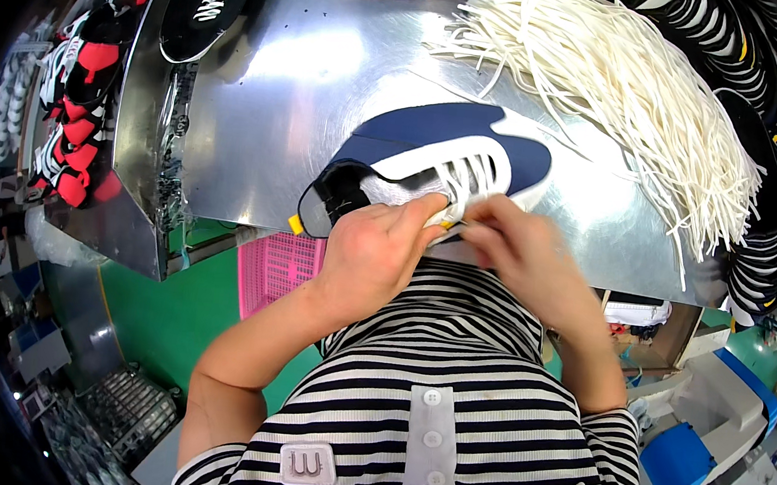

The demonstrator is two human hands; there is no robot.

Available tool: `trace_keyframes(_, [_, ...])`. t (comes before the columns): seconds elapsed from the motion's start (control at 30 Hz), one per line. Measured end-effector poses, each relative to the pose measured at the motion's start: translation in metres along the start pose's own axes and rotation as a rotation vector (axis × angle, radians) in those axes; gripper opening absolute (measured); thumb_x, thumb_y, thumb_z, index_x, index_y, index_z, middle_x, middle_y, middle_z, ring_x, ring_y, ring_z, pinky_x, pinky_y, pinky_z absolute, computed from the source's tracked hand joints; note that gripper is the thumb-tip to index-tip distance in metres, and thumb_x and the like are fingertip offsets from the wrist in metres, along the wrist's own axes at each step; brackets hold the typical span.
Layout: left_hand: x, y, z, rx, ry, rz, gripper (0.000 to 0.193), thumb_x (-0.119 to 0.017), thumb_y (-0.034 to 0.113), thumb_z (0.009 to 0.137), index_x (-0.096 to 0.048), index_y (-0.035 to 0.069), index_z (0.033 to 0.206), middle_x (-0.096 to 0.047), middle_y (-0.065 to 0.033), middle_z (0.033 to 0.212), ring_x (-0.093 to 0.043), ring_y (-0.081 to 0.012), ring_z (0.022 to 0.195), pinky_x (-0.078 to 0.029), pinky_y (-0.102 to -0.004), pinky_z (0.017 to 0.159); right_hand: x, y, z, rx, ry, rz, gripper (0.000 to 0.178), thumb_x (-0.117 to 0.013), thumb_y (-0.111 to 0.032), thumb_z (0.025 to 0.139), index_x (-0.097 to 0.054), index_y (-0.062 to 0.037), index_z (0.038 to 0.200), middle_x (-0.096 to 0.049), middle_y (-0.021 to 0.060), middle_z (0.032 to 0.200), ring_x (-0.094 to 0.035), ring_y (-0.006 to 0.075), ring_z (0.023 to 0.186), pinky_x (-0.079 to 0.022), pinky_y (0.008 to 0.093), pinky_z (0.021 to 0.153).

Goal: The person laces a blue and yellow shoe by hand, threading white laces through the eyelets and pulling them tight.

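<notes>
A navy and white shoe upper (424, 136) lies on its side at the metal table's near edge, toe to the right. Black lining and a yellow tab show at its heel. White shoelace (469, 177) runs in rows across the throat near the toe. My left hand (378, 246) is closed on the upper at the lacing, thumb and forefinger pinched at its edge. Close by on the right, my right hand (520, 253) has its fingers curled together at the near eyelet side. Motion blurs those fingertips, and what they pinch is hidden.
A large pile of loose white laces (606, 95) covers the table's far right. Stacked black uppers (767, 204) line the right edge. A black laced upper (210, 2) lies at far left, red-and-black ones (87, 112) beyond it. Below stands a pink basket (275, 273).
</notes>
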State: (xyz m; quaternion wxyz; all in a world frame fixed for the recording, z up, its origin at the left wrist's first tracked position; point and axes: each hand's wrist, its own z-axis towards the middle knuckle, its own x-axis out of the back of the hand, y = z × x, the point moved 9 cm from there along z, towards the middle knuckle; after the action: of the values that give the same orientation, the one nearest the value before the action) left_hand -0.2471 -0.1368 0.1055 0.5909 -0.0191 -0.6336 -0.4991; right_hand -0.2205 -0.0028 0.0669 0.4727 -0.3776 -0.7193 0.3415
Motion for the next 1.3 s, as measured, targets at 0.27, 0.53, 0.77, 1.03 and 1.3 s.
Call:
trace_keyframes(0.27, [-0.011,-0.007,0.006,0.105,-0.385,-0.064,0.024,-0.073,0.023,0.087,-0.067,0.004,0.1,-0.067,-0.0144,0.076,-0.065,-0.031,0.063,-0.047,-0.0377,0.055,0.033,0.011,0.027,0.232,0.502,0.052,0.018,-0.062,-0.016,0.095,-0.061,-0.0049,0.109,-0.069,0.0151,0.081,-0.066,0.0292,0.067,-0.05,0.035,0.062])
trace_keyframes(0.53, [0.035,0.009,-0.053,-0.226,0.142,0.183,0.05,-0.078,0.005,0.077,-0.057,0.002,0.122,-0.064,-0.0178,0.112,-0.061,-0.0362,0.102,-0.049,-0.041,0.088,0.036,0.023,0.021,0.202,0.564,0.164,0.02,-0.063,-0.016,0.095,-0.061,-0.0033,0.11,-0.069,0.0167,0.082,-0.068,0.0282,0.068,-0.05,0.0349,0.062])
trace_keyframes(0.77, [-0.029,-0.062,-0.119,0.83,0.315,-1.268,0.048,-0.064,0.001,0.093,-0.045,0.001,0.137,-0.057,-0.0097,0.128,-0.057,-0.0202,0.117,-0.048,-0.031,0.099,0.011,-0.002,0.026,0.221,0.429,0.116,0.021,-0.062,-0.016,0.097,-0.06,-0.0021,0.113,-0.071,0.0183,0.086,-0.07,0.0236,0.069,-0.052,0.0319,0.062])
trace_keyframes(1.03, [0.128,-0.071,-0.009,0.429,0.533,-1.163,0.039,-0.067,0.008,0.09,-0.058,-0.003,0.126,-0.068,-0.0102,0.112,-0.067,-0.0171,0.098,-0.054,-0.0316,0.087,-0.007,-0.003,0.057,0.166,0.226,0.438,0.021,-0.059,-0.015,0.098,-0.059,-0.0006,0.114,-0.064,0.0086,0.078,-0.058,0.012,0.068,-0.045,0.0261,0.064])
trace_keyframes(1.3, [0.238,-0.304,0.164,0.798,0.367,0.37,0.062,-0.066,0.047,0.087,-0.06,-0.01,0.109,-0.066,-0.0294,0.111,-0.063,-0.0415,0.109,-0.049,-0.0461,0.092,0.019,0.011,0.039,0.341,0.463,-0.186,0.021,-0.068,-0.012,0.089,-0.064,-0.0058,0.109,-0.069,0.0144,0.09,-0.067,0.0325,0.074,-0.052,0.0372,0.065])
